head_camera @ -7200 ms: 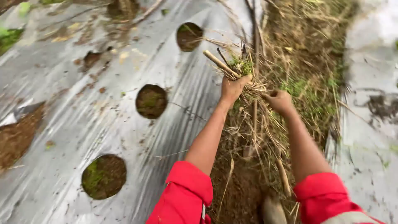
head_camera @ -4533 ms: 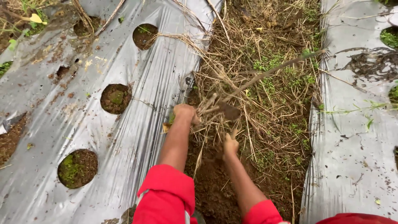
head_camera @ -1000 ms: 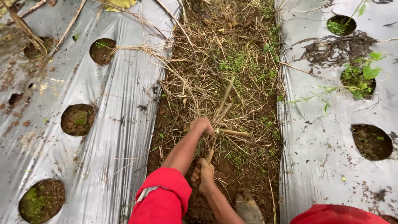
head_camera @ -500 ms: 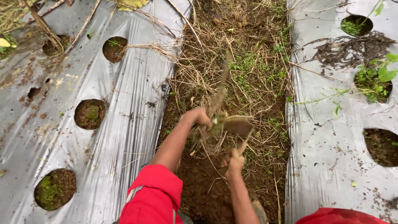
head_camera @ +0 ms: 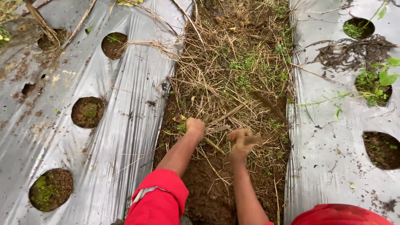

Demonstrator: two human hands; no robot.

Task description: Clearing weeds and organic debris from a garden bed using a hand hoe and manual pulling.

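The right hand (head_camera: 241,141) is motion-blurred, so what it grips, perhaps a stalk (head_camera: 271,108) running toward one o'clock, cannot be told.

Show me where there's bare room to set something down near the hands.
Bare brown soil lies between the two forearms. The plastic sheet is smooth between its planting holes. Dry stalks crowd the strip beyond the left hand and right hand.
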